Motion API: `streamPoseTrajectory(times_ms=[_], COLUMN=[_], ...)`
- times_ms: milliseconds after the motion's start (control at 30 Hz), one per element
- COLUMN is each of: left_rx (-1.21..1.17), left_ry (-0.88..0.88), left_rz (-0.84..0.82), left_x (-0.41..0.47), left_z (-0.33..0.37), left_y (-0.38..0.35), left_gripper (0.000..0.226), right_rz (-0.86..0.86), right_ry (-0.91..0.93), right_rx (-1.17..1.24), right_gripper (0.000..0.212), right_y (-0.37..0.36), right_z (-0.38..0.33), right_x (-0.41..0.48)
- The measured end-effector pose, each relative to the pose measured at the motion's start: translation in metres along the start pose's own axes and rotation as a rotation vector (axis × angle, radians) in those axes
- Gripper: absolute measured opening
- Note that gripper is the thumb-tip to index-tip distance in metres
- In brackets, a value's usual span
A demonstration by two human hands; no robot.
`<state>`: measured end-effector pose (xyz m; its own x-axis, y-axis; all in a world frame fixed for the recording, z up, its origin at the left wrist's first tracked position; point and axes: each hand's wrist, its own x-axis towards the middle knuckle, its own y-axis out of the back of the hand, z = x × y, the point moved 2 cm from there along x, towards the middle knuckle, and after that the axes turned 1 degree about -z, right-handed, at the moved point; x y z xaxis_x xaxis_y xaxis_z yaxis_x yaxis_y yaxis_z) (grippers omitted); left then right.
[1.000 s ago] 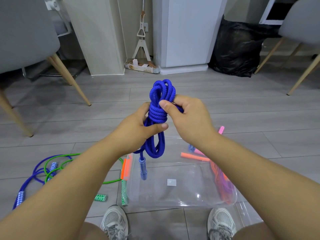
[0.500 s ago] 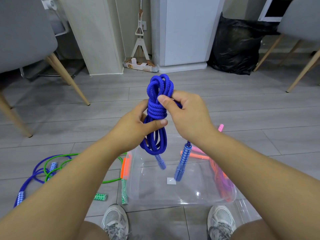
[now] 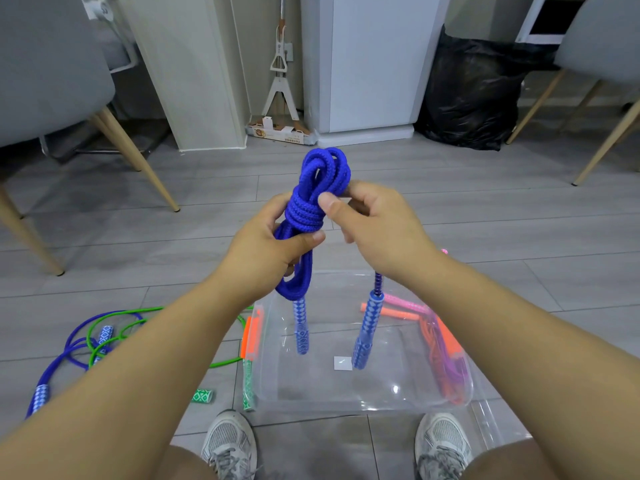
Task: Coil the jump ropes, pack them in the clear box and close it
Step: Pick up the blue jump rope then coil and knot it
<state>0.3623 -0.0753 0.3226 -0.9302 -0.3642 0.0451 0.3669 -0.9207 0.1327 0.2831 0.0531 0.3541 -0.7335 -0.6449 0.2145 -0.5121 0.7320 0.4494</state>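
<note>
Grey plank flooring (image 3: 519, 237) stretches back to a white cabinet (image 3: 374, 64), and the clear box (image 3: 311, 386) sits open on it just ahead of the person's shoes (image 3: 228, 441). Both hands are raised above the box with the blue braided jump rope (image 3: 313, 206) between them. The left hand (image 3: 266, 247) is clenched round the hanging loops just under the wrapped waist, thumb across the front. The right hand (image 3: 377, 226) pinches the bundle near its top loops. Its two patterned handles (image 3: 301, 329) dangle over the box. Orange and purple ropes (image 3: 445, 358) lie along the box's right wall, seemingly inside. A green rope (image 3: 114, 315) and a second blue rope (image 3: 62, 362) sprawl uncoiled on the floor to its left.

The step in hand looks like finishing this coil's wrap. The next move likely calls for securing the loose end, then lowering the bundle into the box's bare middle with the handles tucked in.
</note>
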Motion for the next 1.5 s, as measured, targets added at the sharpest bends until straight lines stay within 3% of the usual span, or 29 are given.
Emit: streamPoseTrajectory(times_ms=[100, 200, 367, 500, 600, 733, 867, 1000, 1233, 1500], left_rx=[-0.104, -0.18, -0.186, -0.128, -0.045, 0.037, 0.027, -0.001, -0.003, 0.002], left_ry=[-0.004, -0.028, -0.068, -0.095, -0.098, -0.063, -0.071, -0.066, -0.079, -0.076], left_rz=[0.075, 0.143, 0.212, 0.238, 0.291, 0.367, 0.336, 0.294, 0.253, 0.334], left_x=[0.0, 0.0, -0.002, -0.002, -0.001, 0.001, 0.0, 0.0, 0.002, 0.005], left_z=[0.004, 0.007, 0.006, 0.004, 0.0, -0.002, -0.001, -0.001, -0.001, -0.001], left_y=[0.005, 0.012, 0.016, 0.019, 0.02, 0.021, 0.017, 0.012, 0.009, 0.006], left_gripper=[0.028, 0.021, 0.021, 0.021, 0.02, 0.021, 0.016, 0.015, 0.007, 0.008], right_rz=[-0.118, -0.193, -0.275, -0.297, -0.243, -0.234, -0.282, -0.154, 0.04, 0.198], right_ry=[-0.096, -0.178, -0.16, -0.215, -0.238, -0.281, -0.349, -0.346, -0.18, 0.039], right_rx=[0.005, -0.036, -0.403, -0.5, -0.37, 0.07, 0.506, 0.816, 0.835, 0.521], right_gripper=[0.005, 0.018, 0.028, 0.028, 0.023, 0.025, 0.021, 0.014, 0.022, 0.029], right_y=[0.007, 0.018, 0.029, 0.035, 0.037, 0.034, 0.035, 0.042, 0.048, 0.043], right_z=[0.01, 0.021, 0.033, 0.043, 0.039, 0.032, 0.028, 0.02, 0.022, 0.009], right_x=[-0.003, -0.008, -0.012, -0.014, -0.016, -0.015, -0.016, -0.012, -0.004, -0.011])
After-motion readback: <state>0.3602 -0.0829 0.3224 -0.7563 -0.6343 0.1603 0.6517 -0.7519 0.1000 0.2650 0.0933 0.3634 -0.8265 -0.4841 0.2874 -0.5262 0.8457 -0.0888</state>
